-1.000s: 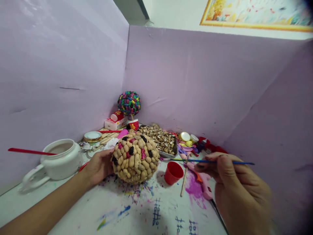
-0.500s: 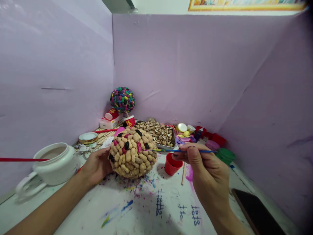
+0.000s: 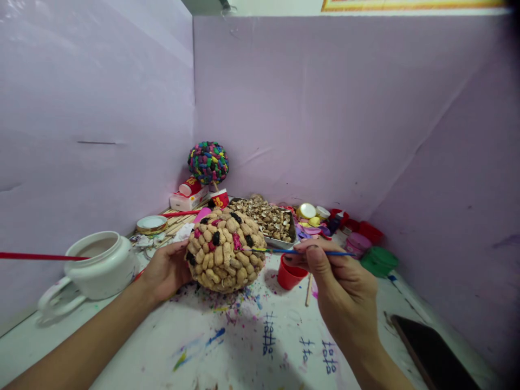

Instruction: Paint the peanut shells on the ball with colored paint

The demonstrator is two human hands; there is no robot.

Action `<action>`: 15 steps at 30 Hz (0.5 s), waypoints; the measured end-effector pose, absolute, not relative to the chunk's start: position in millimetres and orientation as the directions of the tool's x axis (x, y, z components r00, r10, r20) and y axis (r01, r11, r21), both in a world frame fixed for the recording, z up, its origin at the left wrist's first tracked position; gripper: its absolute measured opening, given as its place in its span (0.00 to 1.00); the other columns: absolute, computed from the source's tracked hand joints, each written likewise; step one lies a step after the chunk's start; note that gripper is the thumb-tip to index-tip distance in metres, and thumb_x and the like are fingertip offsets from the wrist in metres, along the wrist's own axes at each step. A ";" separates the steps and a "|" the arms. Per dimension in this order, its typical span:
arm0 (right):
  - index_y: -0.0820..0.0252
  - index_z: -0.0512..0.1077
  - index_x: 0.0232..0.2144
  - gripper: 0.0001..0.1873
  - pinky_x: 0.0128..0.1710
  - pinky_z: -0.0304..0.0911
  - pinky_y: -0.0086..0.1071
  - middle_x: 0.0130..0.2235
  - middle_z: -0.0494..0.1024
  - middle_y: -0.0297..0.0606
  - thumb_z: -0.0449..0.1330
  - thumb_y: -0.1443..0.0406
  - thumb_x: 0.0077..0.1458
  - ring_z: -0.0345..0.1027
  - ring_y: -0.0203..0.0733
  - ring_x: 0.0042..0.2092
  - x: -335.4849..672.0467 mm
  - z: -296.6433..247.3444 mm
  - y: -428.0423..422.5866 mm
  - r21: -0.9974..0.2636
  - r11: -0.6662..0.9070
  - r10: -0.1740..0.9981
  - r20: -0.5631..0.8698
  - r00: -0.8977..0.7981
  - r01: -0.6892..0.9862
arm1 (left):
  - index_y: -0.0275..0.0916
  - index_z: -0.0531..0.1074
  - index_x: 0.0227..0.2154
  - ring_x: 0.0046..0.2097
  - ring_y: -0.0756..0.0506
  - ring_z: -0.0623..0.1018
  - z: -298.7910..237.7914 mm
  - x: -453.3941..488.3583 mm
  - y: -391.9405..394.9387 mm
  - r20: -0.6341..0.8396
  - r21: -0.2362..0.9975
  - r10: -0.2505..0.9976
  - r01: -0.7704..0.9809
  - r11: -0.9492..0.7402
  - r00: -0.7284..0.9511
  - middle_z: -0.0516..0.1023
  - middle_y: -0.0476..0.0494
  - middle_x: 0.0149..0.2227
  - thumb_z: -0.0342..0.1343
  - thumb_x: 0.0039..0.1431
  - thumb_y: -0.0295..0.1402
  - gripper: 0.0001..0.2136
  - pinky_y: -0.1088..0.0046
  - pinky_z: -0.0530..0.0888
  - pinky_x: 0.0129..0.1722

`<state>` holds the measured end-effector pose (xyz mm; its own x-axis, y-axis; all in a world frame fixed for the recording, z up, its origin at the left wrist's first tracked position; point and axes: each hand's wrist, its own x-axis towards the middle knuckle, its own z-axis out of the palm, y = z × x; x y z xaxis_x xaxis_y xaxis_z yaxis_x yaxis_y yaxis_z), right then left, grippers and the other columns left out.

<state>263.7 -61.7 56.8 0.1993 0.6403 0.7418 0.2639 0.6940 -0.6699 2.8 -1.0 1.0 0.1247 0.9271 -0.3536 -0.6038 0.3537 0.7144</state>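
Note:
A ball covered in peanut shells [image 3: 226, 265] sits in the middle, a few shells painted black or magenta, the others bare tan. My left hand [image 3: 168, 271] grips its left side, with the fingers partly hidden behind it. Pinched in my right hand [image 3: 335, 276] is a thin blue paintbrush [image 3: 284, 251]. Its tip touches the ball beside a magenta shell, right of the centre. Just behind my right fingers stands a small red cup [image 3: 291, 275], with a thin wooden stick next to it.
At left stands a white pot [image 3: 103, 265] with a red stick across its rim. Behind are a tray of shell pieces [image 3: 280, 225] and a multicoloured ball [image 3: 208, 162]. Green tub [image 3: 379, 263] and dark phone [image 3: 433, 352] lie right. Purple walls enclose the paint-spotted table.
The whole view has shifted slightly, so things appear a little further right. The brush tip stays at the ball near the magenta shell, and both hands keep their holds.

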 end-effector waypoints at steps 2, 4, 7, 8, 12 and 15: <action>0.55 0.79 0.29 0.09 0.28 0.74 0.19 0.29 0.82 0.30 0.60 0.69 0.57 0.78 0.32 0.26 264.0 56.3 -61.7 -0.662 0.695 0.636 0.748 0.188 0.281 | 0.33 0.69 0.55 0.43 0.34 0.83 1.4 2.9 -0.7 -0.356 0.713 0.926 -0.603 0.358 0.129 0.85 0.35 0.39 0.52 0.55 0.27 0.23 0.50 0.77 0.45; 0.55 0.78 0.29 0.09 0.28 0.74 0.20 0.29 0.82 0.30 0.59 0.69 0.57 0.79 0.32 0.27 264.2 55.6 -61.3 -0.656 0.699 0.632 0.753 0.184 0.284 | 0.33 0.69 0.55 0.43 0.34 0.83 1.4 2.9 -0.2 -0.356 0.715 0.926 -0.601 0.357 0.126 0.85 0.35 0.39 0.52 0.55 0.28 0.23 0.50 0.77 0.45; 0.54 0.78 0.29 0.09 0.29 0.75 0.21 0.29 0.82 0.30 0.59 0.69 0.58 0.79 0.32 0.27 263.8 54.4 -60.2 -0.647 0.701 0.631 0.759 0.164 0.300 | 0.33 0.69 0.55 0.44 0.33 0.83 0.4 2.5 0.7 -0.355 0.720 0.926 -0.594 0.358 0.127 0.84 0.35 0.40 0.52 0.55 0.28 0.23 0.50 0.77 0.45; 0.54 0.78 0.29 0.10 0.29 0.75 0.21 0.30 0.82 0.29 0.59 0.69 0.59 0.79 0.32 0.27 263.6 54.1 -59.9 -0.643 0.700 0.631 0.761 0.153 0.309 | 0.33 0.69 0.55 0.44 0.33 0.82 0.0 2.3 0.8 -0.352 0.721 0.927 -0.593 0.357 0.130 0.84 0.34 0.40 0.52 0.55 0.28 0.23 0.50 0.77 0.44; 0.54 0.77 0.31 0.09 0.30 0.74 0.21 0.31 0.82 0.29 0.58 0.69 0.59 0.79 0.32 0.30 262.8 53.3 -60.8 -0.619 0.716 0.620 0.776 0.112 0.324 | 0.33 0.68 0.56 0.44 0.33 0.82 -0.4 1.5 0.6 -0.345 0.725 0.929 -0.591 0.355 0.135 0.84 0.34 0.40 0.52 0.55 0.28 0.24 0.51 0.78 0.44; 0.55 0.77 0.32 0.08 0.28 0.72 0.19 0.30 0.82 0.29 0.58 0.69 0.59 0.77 0.30 0.28 262.5 53.1 -62.8 -0.595 0.732 0.606 0.791 0.082 0.331 | 0.33 0.68 0.56 0.44 0.33 0.82 0.1 0.8 0.5 -0.349 0.728 0.929 -0.587 0.353 0.126 0.84 0.34 0.40 0.52 0.55 0.28 0.24 0.50 0.78 0.44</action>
